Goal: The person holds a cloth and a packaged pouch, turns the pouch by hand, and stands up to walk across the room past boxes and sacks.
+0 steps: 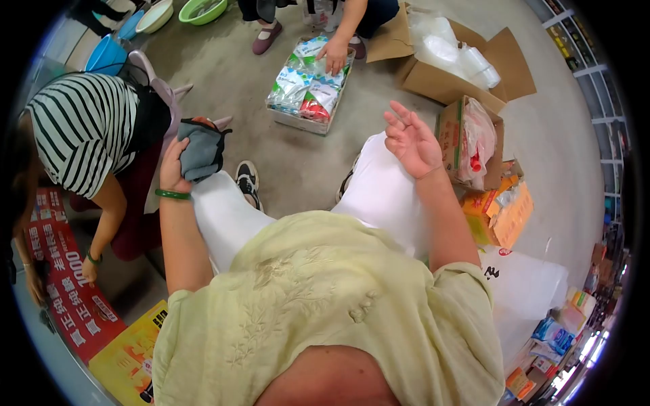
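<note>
My left hand (176, 164), with a green bangle at its wrist, grips a bunched grey cloth item with black edging (200, 150) above my left thigh. Some brown shows at the top of the cloth, and its exact kind is unclear. My right hand (413, 143) is raised over my right thigh, palm up, fingers apart, with nothing in it. Closest to that hand is a cardboard box (452, 132) holding pinkish plastic bags (479, 139).
Ahead, another person's hand (333, 54) touches plastic packets in a shallow box (298, 122). A large open carton (433, 81) holds white plastic rolls. At left, a person in a striped shirt (84, 125) bends over a red banner (64, 271). Basins (106, 54) stand behind.
</note>
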Demonstrator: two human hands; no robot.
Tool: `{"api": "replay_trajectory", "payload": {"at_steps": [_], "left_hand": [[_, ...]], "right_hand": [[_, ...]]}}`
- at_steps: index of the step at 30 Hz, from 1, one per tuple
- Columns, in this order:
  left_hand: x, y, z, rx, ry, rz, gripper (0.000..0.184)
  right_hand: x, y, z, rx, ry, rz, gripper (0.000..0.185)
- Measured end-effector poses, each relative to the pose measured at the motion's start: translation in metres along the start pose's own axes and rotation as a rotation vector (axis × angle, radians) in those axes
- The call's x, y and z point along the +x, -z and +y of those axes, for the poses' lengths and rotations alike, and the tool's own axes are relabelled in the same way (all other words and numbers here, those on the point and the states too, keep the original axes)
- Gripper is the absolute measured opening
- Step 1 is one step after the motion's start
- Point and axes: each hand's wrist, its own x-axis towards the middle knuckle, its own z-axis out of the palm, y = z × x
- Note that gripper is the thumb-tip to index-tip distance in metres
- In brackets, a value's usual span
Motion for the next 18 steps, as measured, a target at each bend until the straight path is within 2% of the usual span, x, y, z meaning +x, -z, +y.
{"api": "replay_trajectory", "payload": {"at_steps": [6, 8, 9, 18], "left_hand": [[-0.007, -0.006, 0.006, -0.030, 0.039, -0.002, 0.029], [-0.012, -0.012, 0.009, -0.023, 0.041, 0.016, 0.029], [-0.012, -0.020, 0.013, -0.007, 0.064, 0.027, 0.030], [-0.006, 0.004, 0.011, -0.086, 0.149, -0.054, 0.030]], "right_hand": [[-0.002, 0.000, 0.000, -0.016, 0.029, -0.011, 0.041], [-0.001, -0.002, 0.000, 0.007, -0.020, -0.079, 0.043], [-0.006, 0.001, 0.000, 0.026, 0.029, -0.050, 0.043], [-0.001, 0.006, 0.000, -0.008, 0.036, -0.123, 0.043]]}}
